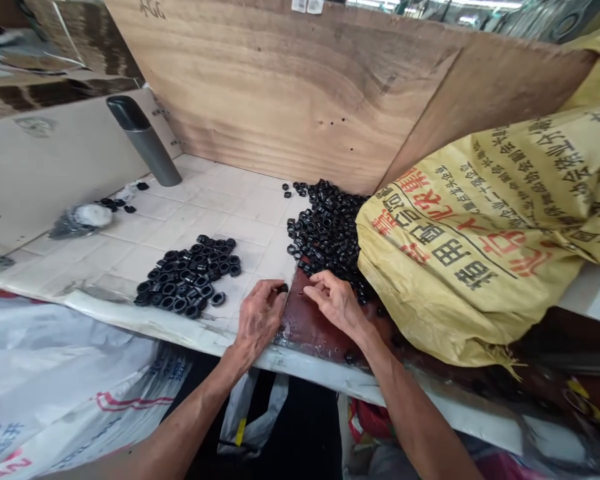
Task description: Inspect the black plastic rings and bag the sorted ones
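Near the front edge of the table, my left hand point(261, 310) pinches a small black plastic nut point(283, 288) between thumb and fingertips. My right hand point(337, 301) is a short way to the right, fingers curved and apart, with nothing visible in them. Just beyond it lies a large heap of black nuts point(330, 223), partly covered by the yellow sack. To the left of my left hand, a smaller spread of black ring-shaped nuts point(185, 275) rests on the pale tabletop, several with their openings facing up.
A yellow woven sack point(460, 267) with printed characters leans over the right side. A wooden board point(280, 87) walls the back. On the left stand a dark grey bottle point(147, 143) and a clear plastic bag point(77, 220). A white plastic sack point(55, 380) hangs at the front left.
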{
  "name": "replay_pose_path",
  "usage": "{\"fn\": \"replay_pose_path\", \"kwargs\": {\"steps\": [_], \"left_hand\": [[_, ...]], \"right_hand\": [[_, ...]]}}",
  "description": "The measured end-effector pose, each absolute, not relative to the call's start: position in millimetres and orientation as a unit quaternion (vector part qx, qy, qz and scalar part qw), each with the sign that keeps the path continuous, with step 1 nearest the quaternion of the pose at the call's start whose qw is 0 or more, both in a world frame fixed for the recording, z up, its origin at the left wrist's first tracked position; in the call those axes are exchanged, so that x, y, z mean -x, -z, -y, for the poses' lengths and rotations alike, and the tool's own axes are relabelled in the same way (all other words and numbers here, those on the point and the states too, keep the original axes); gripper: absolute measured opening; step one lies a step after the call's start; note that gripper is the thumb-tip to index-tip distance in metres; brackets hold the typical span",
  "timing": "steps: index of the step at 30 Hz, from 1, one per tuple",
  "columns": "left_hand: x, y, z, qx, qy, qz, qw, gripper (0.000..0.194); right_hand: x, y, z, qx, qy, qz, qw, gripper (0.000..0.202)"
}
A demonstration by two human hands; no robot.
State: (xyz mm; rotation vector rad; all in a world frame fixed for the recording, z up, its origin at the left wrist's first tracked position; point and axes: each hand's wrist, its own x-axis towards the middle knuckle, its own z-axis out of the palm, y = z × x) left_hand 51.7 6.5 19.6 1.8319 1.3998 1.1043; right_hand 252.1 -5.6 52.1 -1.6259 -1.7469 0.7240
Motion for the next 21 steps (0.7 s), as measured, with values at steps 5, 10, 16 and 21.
{"fn": "replay_pose_path", "kwargs": {"steps": [5,10,16,21], "left_hand": [[-31,-14,-2,-0.694,-0.364,-0.62,0.041,0.03],[-52,-18,2,-0.733,-0.39,-0.545,0.116,0.026],[-105,-21,-2,-0.82,-0.329,-0.38,0.274,0.018],[-119,-2,-5,-0.858,-0.308,-0.309,0.269,0.021]], "right_hand": [[-292,-85,64,0.648,-0.196,0.713,0.182,0.014],[-289,-59,110,0.597,-0.238,0.742,0.193,0.013],[-289,-27,76,0.638,-0.149,0.701,0.282,0.01],[-297,-28,71,0.618,-0.168,0.716,0.277,0.017]]}}
